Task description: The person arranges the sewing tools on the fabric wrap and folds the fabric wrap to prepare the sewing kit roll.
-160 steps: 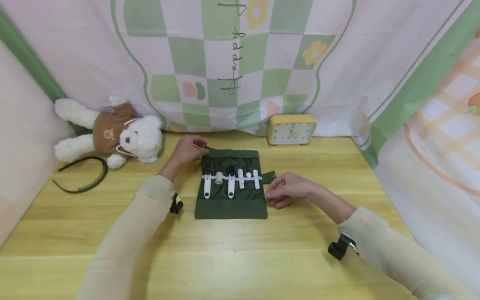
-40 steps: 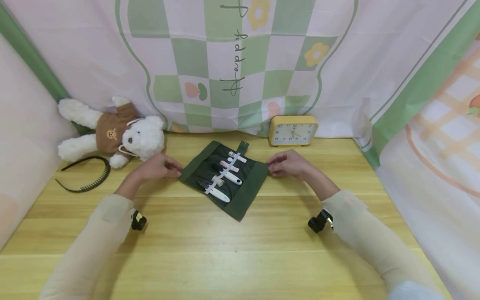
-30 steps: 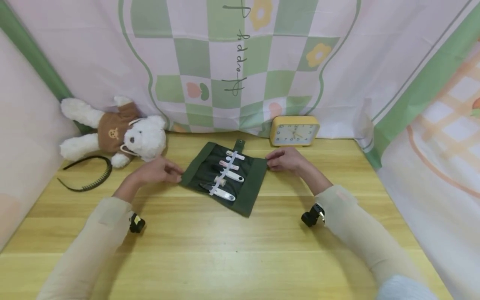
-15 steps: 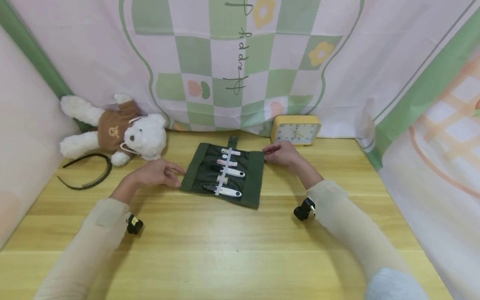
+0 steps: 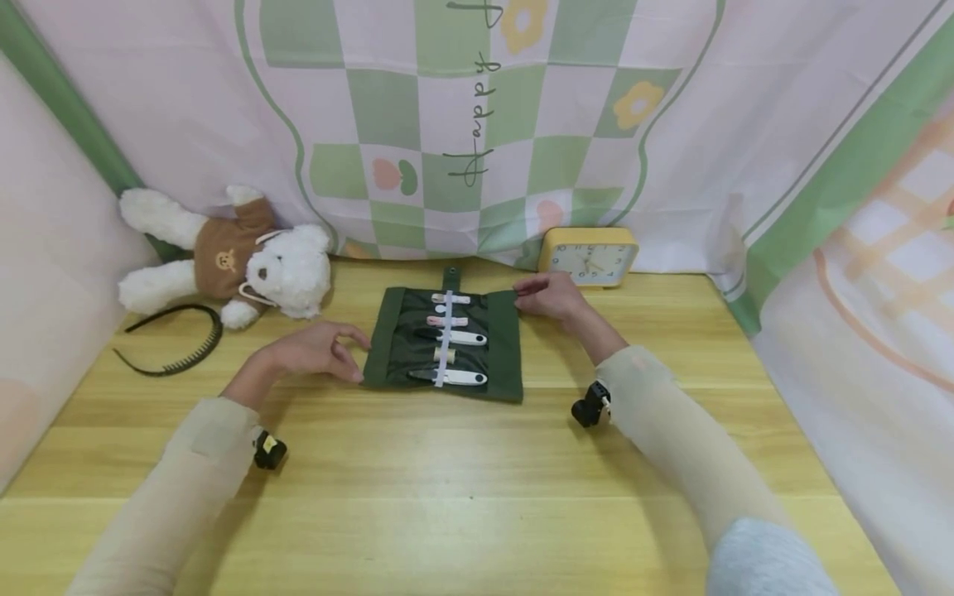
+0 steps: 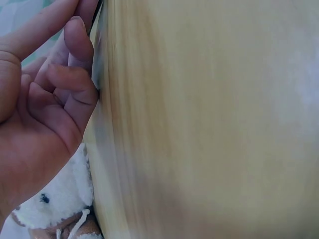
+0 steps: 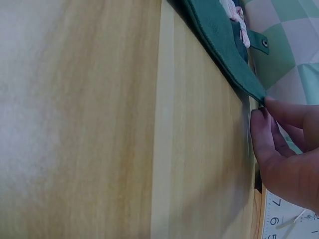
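Note:
A dark green cloth roll-up pouch (image 5: pixel 504 352) lies spread flat on the table in the head view, its snap tab (image 5: pixel 451 278) pointing to the back. A white elastic strip holds two white-handled tools (image 5: pixel 464 378), a small thread spool (image 5: pixel 445 355) and pink-and-white thread bundles (image 5: pixel 447 321). My left hand (image 5: pixel 309 348) is at the pouch's near left corner; thumb and index finger stand apart, touching its edge. At the far right corner my right hand (image 5: pixel 550 296) pinches the cloth between thumb and fingertips, as the right wrist view shows.
A yellow clock (image 5: pixel 589 257) stands just behind my right hand. On the left lie a white plush dog (image 5: pixel 286 269) in a brown shirt and a black toothed headband (image 5: pixel 195 352). A patterned curtain (image 5: pixel 447 124) hangs along the wooden table's (image 5: pixel 462 480) back edge.
The pouch has turned counterclockwise, its tab swinging from the right to the back. My right hand has moved back and left with its corner; my left thumb and index finger have spread apart.

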`<state>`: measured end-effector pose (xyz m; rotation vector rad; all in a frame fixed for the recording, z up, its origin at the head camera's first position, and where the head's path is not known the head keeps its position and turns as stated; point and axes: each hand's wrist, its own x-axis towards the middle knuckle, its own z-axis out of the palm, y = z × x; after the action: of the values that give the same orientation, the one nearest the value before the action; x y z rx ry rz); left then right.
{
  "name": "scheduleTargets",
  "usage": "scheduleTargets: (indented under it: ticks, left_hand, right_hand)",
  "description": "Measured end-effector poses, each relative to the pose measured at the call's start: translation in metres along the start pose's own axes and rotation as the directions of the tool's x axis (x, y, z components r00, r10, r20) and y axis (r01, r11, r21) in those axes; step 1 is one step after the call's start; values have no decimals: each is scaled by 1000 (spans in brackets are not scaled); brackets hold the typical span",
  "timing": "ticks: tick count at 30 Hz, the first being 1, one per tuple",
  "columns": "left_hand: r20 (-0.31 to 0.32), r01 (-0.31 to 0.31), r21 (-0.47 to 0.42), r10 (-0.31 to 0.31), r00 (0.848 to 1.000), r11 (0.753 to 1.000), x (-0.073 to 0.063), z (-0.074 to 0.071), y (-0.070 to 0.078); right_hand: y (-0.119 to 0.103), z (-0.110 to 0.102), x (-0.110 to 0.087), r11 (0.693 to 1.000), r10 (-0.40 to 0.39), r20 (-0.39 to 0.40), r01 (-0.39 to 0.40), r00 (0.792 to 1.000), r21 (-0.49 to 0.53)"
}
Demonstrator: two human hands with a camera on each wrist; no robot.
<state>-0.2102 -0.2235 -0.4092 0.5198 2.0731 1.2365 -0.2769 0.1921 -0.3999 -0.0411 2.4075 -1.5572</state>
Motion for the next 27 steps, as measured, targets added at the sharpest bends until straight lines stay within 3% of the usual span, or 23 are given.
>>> scheduleTargets:
  ticks: [8, 19, 27]
  left_hand:
    - [54, 0, 5, 0, 999, 1000, 1, 4, 3]
    - [73, -21, 7, 21, 997, 1000, 3, 11, 7]
    - [57, -19, 10, 19, 998, 1000, 0, 7, 11]
  right_hand:
    - [4, 3, 5, 991, 31, 51, -38, 998, 130]
    - [4, 3, 6, 986, 24, 63, -34, 998, 160]
    - [3, -2, 5, 988, 29, 53, -37, 998, 153]
